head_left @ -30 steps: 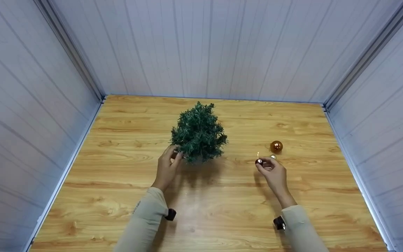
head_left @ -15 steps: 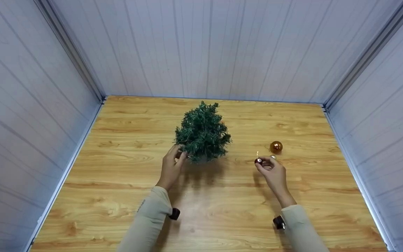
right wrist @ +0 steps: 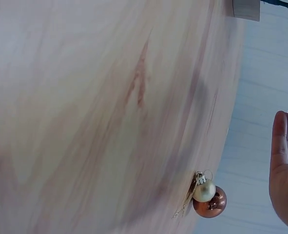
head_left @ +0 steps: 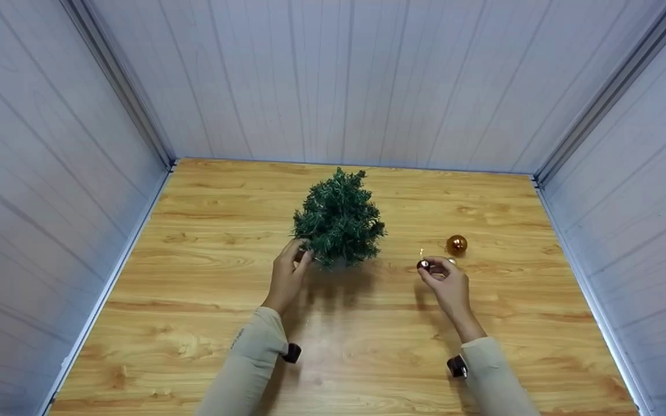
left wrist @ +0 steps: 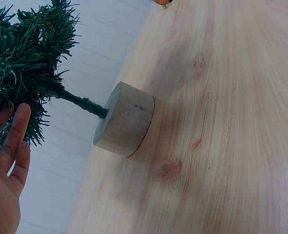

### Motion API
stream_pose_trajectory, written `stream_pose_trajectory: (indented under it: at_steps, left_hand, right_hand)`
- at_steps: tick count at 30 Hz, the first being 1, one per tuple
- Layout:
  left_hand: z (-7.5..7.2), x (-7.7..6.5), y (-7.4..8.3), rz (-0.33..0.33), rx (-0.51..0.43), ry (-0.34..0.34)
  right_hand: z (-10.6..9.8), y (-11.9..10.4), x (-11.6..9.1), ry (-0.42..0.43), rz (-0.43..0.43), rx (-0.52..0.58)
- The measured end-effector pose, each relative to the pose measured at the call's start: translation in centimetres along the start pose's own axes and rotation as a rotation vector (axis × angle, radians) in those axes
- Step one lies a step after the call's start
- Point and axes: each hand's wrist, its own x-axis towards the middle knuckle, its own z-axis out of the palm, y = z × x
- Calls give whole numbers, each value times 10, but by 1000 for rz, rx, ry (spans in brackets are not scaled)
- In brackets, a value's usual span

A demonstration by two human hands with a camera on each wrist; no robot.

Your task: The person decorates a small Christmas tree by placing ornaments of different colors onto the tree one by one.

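A small green artificial Christmas tree (head_left: pixel 340 222) stands at the middle of the table on a round wooden base (left wrist: pixel 126 119), seen in the left wrist view. My left hand (head_left: pixel 288 277) holds the tree's lower left branches; foliage hides the fingertips. Over the table to the right, my right hand (head_left: pixel 450 286) pinches a small dark red bauble (head_left: pixel 423 264) between thumb and fingers, its gold loop sticking up. Just past that hand lie an orange-copper bauble (head_left: pixel 457 245) and a smaller pale gold bauble (right wrist: pixel 204 191), the latter partly hidden by the hand in the head view.
White panelled walls (head_left: pixel 333 81) enclose the wooden table (head_left: pixel 206 231) at the back and both sides. A black wrist camera (head_left: pixel 292 353) sits at the left cuff, another black camera (head_left: pixel 457 366) at the right cuff.
The tree has shifted slightly to the right together with my left hand. My right hand has moved a little to the left with the dark red bauble; the other baubles stay put.
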Motion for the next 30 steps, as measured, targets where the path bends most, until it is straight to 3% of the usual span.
stream_pose_trajectory:
  at_steps: [14, 21, 26, 30]
  left_hand:
    - [2, 1, -5, 16, -13, -2]
    - [2, 2, -6, 25, -21, -1]
    - [1, 2, -7, 21, -17, -11]
    - [1, 2, -6, 7, -17, -23]
  right_hand:
    - [12, -10, -1, -6, 1, -1]
    - [16, -42, -8, -32, 5, -47]
    - [20, -19, 0, -4, -2, -28]
    - [22, -19, 0, -11, -8, -22]
